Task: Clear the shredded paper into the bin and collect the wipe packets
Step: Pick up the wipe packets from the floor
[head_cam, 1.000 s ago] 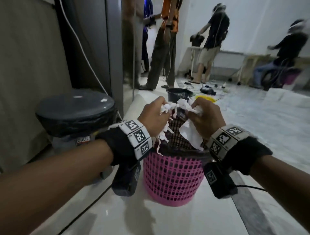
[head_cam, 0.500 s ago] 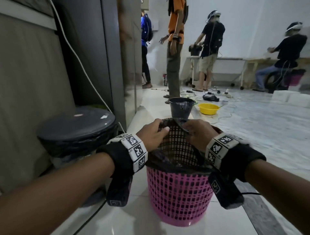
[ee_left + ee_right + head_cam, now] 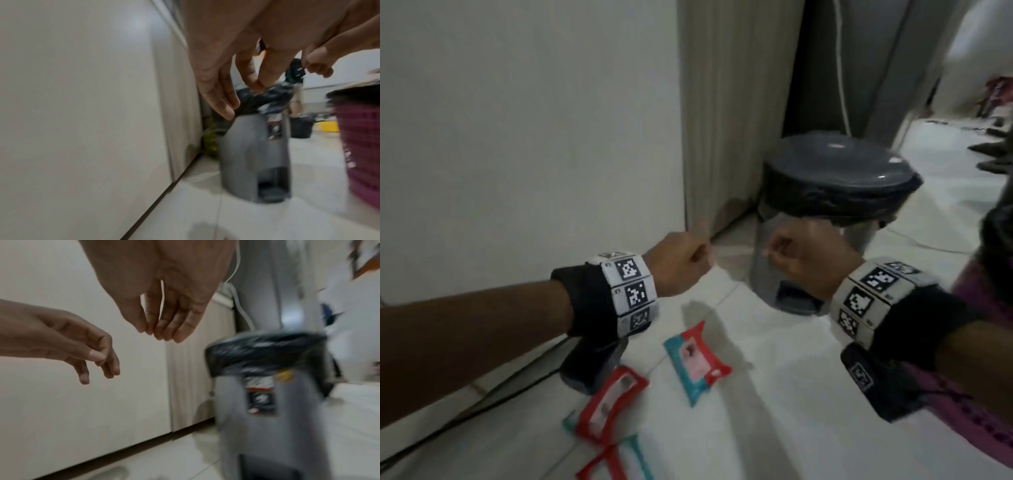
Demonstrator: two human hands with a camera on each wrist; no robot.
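Red-teal packets [image 3: 697, 363] floored; hands [image 3: 678, 267] empty —

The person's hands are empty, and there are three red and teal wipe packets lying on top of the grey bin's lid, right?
Not quite. The three red and teal wipe packets lie on the white tiled floor, not on the lid of the grey pedal bin; the head view shows it. The left hand and right hand are indeed empty.

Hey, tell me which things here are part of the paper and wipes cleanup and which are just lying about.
Part of the job:
- wipe packets on the floor: one, another, a third
- pink basket
- left hand and right hand, both holding nothing

Just lying about:
- grey pedal bin, lid closed
- black cable
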